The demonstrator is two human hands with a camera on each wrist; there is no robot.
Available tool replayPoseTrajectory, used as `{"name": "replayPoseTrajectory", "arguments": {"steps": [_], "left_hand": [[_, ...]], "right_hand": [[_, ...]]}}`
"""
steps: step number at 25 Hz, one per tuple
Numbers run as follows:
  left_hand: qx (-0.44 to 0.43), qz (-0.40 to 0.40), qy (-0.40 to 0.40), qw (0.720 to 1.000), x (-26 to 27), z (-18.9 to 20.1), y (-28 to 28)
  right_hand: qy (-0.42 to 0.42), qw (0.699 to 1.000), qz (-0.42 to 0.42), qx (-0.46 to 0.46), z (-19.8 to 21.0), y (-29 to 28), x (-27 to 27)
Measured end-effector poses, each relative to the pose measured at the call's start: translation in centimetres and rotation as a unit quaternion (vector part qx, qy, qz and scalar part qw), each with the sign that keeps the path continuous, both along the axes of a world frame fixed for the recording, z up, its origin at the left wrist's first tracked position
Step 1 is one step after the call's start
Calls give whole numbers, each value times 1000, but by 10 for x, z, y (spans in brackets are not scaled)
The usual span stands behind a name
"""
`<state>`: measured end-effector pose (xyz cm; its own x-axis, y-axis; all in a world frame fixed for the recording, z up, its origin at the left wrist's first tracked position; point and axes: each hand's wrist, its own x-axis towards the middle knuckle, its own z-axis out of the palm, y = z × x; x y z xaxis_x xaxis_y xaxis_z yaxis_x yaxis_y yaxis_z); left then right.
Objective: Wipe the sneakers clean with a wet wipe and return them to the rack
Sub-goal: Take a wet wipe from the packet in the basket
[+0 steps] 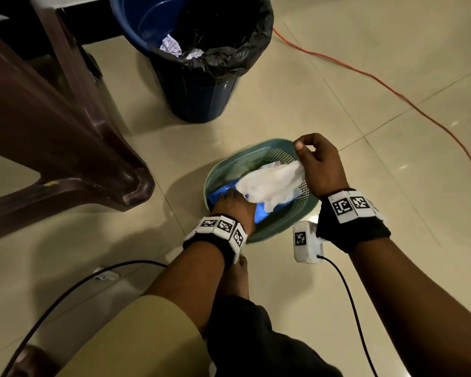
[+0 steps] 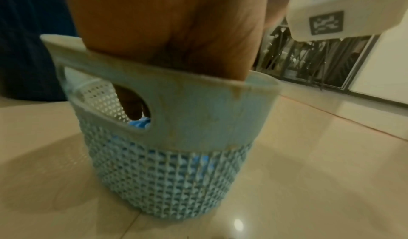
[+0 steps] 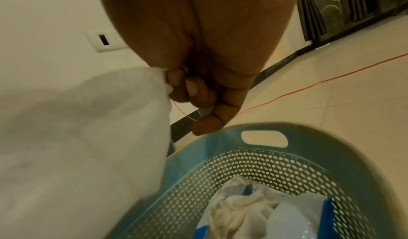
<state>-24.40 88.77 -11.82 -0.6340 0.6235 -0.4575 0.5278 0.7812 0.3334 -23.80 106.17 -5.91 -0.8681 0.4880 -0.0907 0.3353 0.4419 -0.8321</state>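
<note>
R hand (image 1: pixel 320 164) pinches wet wipe (image 1: pixel 269 183); L hand (image 1: pixel 233 206) in basket (image 1: pixel 259 155).

A white wet wipe (image 1: pixel 272 180) stretches out above a teal perforated basket (image 1: pixel 283 221) that stands on the floor just below the middle of the head view. The wipe's upper end, toward 2 o'clock, is pinched in the right hand (image 1: pixel 320 164); its lower end runs toward 8 o'clock, down to a blue wipe pack (image 1: pixel 223 194) lying inside the basket. The sheet is crumpled, soft and thin. The pack lies flat across the basket bottom, with more white wipe bunched at its opening. No sneakers show in any view.
</note>
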Motion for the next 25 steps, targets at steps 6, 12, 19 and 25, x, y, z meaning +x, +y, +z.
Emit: {"name": "replayPoseTrajectory", "arguments": {"steps": [6,12,19,25], "left_hand": [[299,281,-279,868,-22,74,-23],[499,372,-429,655,-27,190,-92],[602,395,-244,649,-18,304,-189],[642,375,-132,656,-3,372,-260]], "right_hand": [[-27,994,-11,-104,48,-27,0],[48,995,67,-64,139,-81,-8],[182,958,209,76,255,-186,-9],[246,899,318,172,318,-274,-11]]}}
